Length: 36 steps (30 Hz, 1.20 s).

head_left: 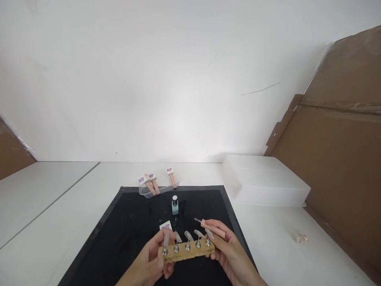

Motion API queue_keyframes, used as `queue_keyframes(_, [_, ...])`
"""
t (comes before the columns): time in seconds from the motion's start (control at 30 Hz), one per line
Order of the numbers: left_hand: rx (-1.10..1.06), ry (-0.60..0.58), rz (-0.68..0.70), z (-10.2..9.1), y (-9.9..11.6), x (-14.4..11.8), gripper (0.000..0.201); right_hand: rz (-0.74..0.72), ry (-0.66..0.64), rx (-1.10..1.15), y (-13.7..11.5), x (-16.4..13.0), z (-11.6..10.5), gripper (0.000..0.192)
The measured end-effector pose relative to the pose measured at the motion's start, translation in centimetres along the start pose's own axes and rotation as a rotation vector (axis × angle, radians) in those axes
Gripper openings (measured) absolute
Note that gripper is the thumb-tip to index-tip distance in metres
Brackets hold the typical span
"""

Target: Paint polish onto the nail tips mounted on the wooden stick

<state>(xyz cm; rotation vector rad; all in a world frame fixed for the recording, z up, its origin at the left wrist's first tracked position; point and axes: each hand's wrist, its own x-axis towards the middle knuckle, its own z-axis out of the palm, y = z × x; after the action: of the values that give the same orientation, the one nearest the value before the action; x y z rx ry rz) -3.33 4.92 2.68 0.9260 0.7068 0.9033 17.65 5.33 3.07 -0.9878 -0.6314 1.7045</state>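
Note:
My left hand grips the left end of a gold nail-tip holder that carries several clear false nails on metal pegs. My right hand steadies the holder's right end and pinches a pink-handled polish brush, its bristles pointing left above the nails. An open mint-green polish bottle stands on the black mat just beyond the holder. A small white square bottle sits on the mat behind the holder's left end.
A clear tray with three pink-capped polish bottles lies at the mat's far edge. A white plastic box stands at the right. Brown cardboard leans along the right side. A small pale object lies on the white table.

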Motion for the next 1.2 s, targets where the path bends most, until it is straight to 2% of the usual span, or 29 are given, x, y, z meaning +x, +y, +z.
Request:
queue_keyframes(0.07, [-0.08,-0.039,-0.032,0.5,0.1,-0.1,0.05,-0.019,0.015,0.033,0.4,0.0,0.2,0.036])
queue_keyframes(0.17, [-0.173,-0.115,-0.002,0.9,-0.4,-0.1,0.049,-0.046,0.004,0.062,0.8,0.0,0.4,0.034])
queue_keyframes(0.27, [-0.262,-0.133,-0.002,0.7,-1.5,0.3,0.063,-0.063,-0.014,0.077,1.0,-0.1,0.5,0.033])
queue_keyframes(0.33, [-0.292,-0.137,-0.062,0.3,-2.2,0.7,0.073,-0.07,-0.006,0.077,1.2,-0.1,0.5,0.033])
queue_keyframes(0.43, [-0.269,-0.089,-0.178,-0.1,-3.0,1.2,0.067,-0.104,-0.004,0.051,1.9,0.2,0.3,0.032])
queue_keyframes(0.53, [-0.162,-0.155,-0.085,0.1,-3.3,1.2,0.074,-0.171,-0.069,0.016,3.0,0.5,0.1,0.032])
queue_keyframes(0.63, [-0.088,-0.172,0.017,0.9,-3.3,0.8,0.051,-0.188,-0.178,-0.022,3.9,0.4,0.1,0.037])
queue_keyframes(0.7, [-0.076,-0.164,0.013,1.3,-3.3,0.5,0.04,-0.203,-0.223,-0.037,4.2,0.1,0.3,0.039])
queue_keyframes(0.9, [0.011,-0.108,-0.037,1.2,-3.5,0.3,0.032,-0.188,-0.331,-0.105,4.4,-0.2,0.3,0.039])
queue_keyframes(1.0, [0.039,-0.065,-0.103,1.2,-3.4,0.2,0.035,-0.225,-0.306,-0.142,4.4,-0.2,0.2,0.039])
queue_keyframes(1.13, [-0.018,-0.042,-0.122,1.3,-2.8,0.1,0.033,-0.342,-0.166,-0.267,3.4,-0.3,0.1,0.033])
queue_keyframes(1.2, [-0.021,-0.029,-0.14,1.3,-2.6,0.0,0.035,-0.372,-0.141,-0.347,2.5,-0.4,-0.1,0.037])
